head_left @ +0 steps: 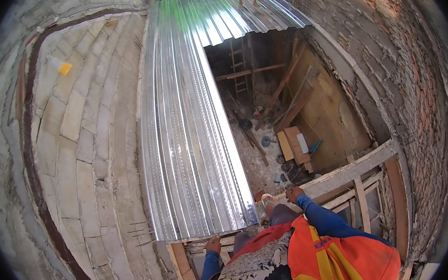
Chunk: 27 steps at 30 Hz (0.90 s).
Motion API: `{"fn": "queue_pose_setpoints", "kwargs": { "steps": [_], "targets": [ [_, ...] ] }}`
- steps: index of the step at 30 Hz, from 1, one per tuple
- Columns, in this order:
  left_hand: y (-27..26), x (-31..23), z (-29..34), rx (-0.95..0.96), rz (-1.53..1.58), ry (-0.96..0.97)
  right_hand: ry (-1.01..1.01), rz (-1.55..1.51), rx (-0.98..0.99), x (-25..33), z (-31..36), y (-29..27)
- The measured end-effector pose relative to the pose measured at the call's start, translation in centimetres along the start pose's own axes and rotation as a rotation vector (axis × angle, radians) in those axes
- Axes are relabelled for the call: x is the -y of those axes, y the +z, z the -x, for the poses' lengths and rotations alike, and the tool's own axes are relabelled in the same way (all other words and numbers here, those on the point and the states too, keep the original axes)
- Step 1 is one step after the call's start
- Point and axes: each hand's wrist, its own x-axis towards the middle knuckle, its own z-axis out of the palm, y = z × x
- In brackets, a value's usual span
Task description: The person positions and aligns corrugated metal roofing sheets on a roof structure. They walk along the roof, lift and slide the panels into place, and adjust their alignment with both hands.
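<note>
Long corrugated metal decking sheets [181,143] run away from me over the left part of an opening. My left hand [213,243] is low, right by the near end of the decking; its fingers are too small to make out, and I cannot tell if it touches the metal. My right hand [294,193] is beside my knee, close to the concrete beam [339,175] at the near side of the opening. Its fingers look curled; whatever they hold, if anything, is hidden. My sandalled foot [267,200] shows between the decking and the right hand.
Right of the decking, the open drop [263,104] goes down to a lower floor with a ladder [239,66], planks and boards [293,144]. Block wall [74,132] rises left, brick wall [415,70] right. Another person's feet [248,0] stand on the far decking.
</note>
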Motion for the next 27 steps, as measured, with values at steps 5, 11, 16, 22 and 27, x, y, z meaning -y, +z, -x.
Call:
{"fn": "queue_pose_setpoints", "kwargs": {
  "steps": [5, 11, 16, 22, 27],
  "targets": [
    [0.5, -0.1, -0.7, 0.008, -0.060, 0.094, 0.035, -0.088, -0.018, 1.5, 1.0, -1.6],
    [0.8, -3.3, -1.6, -0.013, 0.302, -0.421, 0.039, -0.118, 0.019, 2.8, 1.4, -2.8],
    [0.7, -4.3, -2.2, 0.007, 0.255, -0.415, 0.040, -0.107, 0.014, 2.5, 0.0, -2.7],
    [1.1, -1.4, -2.4, 0.030, -0.045, -0.195, 0.030, -0.105, 0.021, 3.5, -0.2, -2.6],
    [2.4, -1.4, -2.2, 0.047, 0.083, -0.363, 0.006, -0.079, 0.041, 2.2, -1.7, -2.5]
  ]
}}
